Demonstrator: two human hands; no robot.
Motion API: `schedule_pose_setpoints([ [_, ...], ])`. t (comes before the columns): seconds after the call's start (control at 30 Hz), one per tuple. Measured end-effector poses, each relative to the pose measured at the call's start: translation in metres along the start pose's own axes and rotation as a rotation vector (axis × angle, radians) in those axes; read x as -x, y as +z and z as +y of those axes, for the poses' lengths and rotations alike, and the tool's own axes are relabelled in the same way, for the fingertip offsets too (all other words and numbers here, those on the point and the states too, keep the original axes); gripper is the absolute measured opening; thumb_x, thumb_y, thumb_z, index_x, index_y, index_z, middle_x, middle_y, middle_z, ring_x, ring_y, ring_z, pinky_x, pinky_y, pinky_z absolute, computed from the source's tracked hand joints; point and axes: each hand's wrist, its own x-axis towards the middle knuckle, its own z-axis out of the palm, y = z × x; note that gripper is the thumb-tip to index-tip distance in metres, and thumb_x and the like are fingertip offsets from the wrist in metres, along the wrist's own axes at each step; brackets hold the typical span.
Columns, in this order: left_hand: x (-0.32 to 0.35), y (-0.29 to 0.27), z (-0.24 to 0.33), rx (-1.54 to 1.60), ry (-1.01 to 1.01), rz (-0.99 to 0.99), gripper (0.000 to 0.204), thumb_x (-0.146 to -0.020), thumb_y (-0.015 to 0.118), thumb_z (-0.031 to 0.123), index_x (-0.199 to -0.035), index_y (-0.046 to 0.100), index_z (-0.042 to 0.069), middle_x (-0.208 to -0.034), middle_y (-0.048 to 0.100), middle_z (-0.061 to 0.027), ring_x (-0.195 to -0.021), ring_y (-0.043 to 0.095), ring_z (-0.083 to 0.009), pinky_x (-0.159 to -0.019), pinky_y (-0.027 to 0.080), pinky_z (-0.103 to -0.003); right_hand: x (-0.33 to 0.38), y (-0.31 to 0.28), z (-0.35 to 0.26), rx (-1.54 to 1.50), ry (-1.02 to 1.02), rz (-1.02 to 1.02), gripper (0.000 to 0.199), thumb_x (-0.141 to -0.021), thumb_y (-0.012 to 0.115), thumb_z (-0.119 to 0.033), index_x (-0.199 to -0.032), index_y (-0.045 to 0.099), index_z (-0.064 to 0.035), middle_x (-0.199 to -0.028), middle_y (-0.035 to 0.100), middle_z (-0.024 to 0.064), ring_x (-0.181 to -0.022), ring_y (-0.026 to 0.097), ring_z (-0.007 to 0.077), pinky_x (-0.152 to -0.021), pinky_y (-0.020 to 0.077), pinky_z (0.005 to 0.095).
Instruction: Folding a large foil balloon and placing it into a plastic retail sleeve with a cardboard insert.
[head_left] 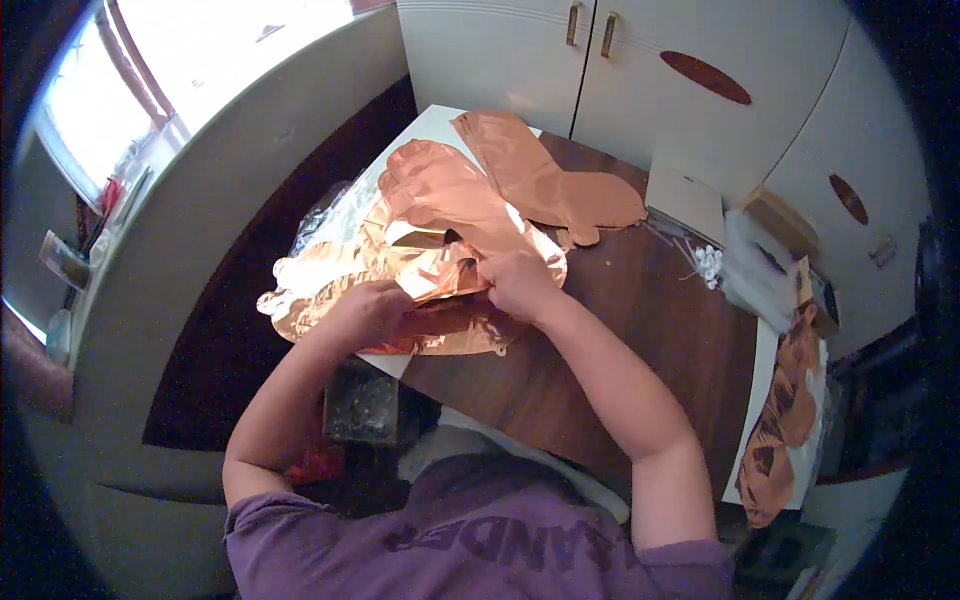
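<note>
A shiny rose-gold foil balloon (430,180), uninflated and crumpled, lies over the left part of the table. My left hand (372,312) has its fingers closed on the foil at the balloon's near left side. Pinching the same foil a little further right, my right hand (522,287) is closed as well. Between the two hands the foil is raised into folds, with a dark opening or shadow in it. Behind it rests a second flat rose-gold foil balloon (560,185), touched by neither hand. My fingertips are partly hidden by the foil and the backs of my hands.
The brown wooden table (640,320) carries white plastic balloon sticks and cups (707,266), a clear plastic bag (752,270) and a cardboard box (780,220). Another foil balloon (785,430) lies along the right edge. White cabinets (720,110) stand behind; a dark box (360,403) is below.
</note>
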Motion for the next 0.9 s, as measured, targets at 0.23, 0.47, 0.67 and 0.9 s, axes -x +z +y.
schedule_pose_setpoints([
  [0.23,-0.018,-0.019,0.004,-0.021,-0.378,0.082,0.02,-0.076,0.069,0.025,-0.083,0.071,0.006,-0.083,0.067,-0.0151,-0.079,0.064,-0.0337,-0.073,0.052,-0.04,-0.016,-0.025,-0.001,-0.218,0.026,-0.424,0.029,-0.08,0.071,-0.033,-0.078,0.067,-0.0035,-0.082,0.067,0.0149,-0.082,0.064,0.0321,-0.072,0.0497,0.0409],
  [0.47,-0.027,-0.009,0.012,-0.358,-0.206,0.186,0.017,-0.07,0.069,0.025,-0.071,0.065,0.009,-0.08,0.065,-0.0098,-0.079,0.063,-0.0291,-0.078,0.044,-0.042,-0.017,-0.009,-0.053,0.312,-0.189,0.301,0.04,-0.072,0.071,-0.035,-0.097,0.058,-0.0057,-0.095,0.058,0.0099,-0.094,0.056,0.0286,-0.084,0.0405,0.0414],
  [0.67,-0.02,0.015,0.012,-0.8,0.243,0.526,0.029,-0.078,0.061,0.023,-0.104,0.061,0.011,-0.117,0.058,-0.0122,-0.114,0.052,-0.0267,-0.095,0.038,-0.041,-0.055,0.015,-0.041,0.3,-0.156,0.074,0.017,-0.081,0.057,-0.019,-0.083,0.072,-0.0114,-0.083,0.07,0.0112,-0.08,0.069,0.0288,-0.07,0.0508,0.0459],
  [0.9,-0.005,0.041,-0.001,-0.87,0.215,0.278,0.06,-0.08,0.057,0.03,-0.131,0.05,-0.001,-0.147,0.038,-0.0175,-0.14,0.029,-0.029,-0.117,0.019,-0.047,-0.089,-0.01,-0.01,-0.251,0.155,-0.154,0.025,-0.083,0.062,-0.028,-0.084,0.071,-0.0047,-0.074,0.068,0.0159,-0.07,0.066,0.0246,-0.068,0.0512,0.0373],
])
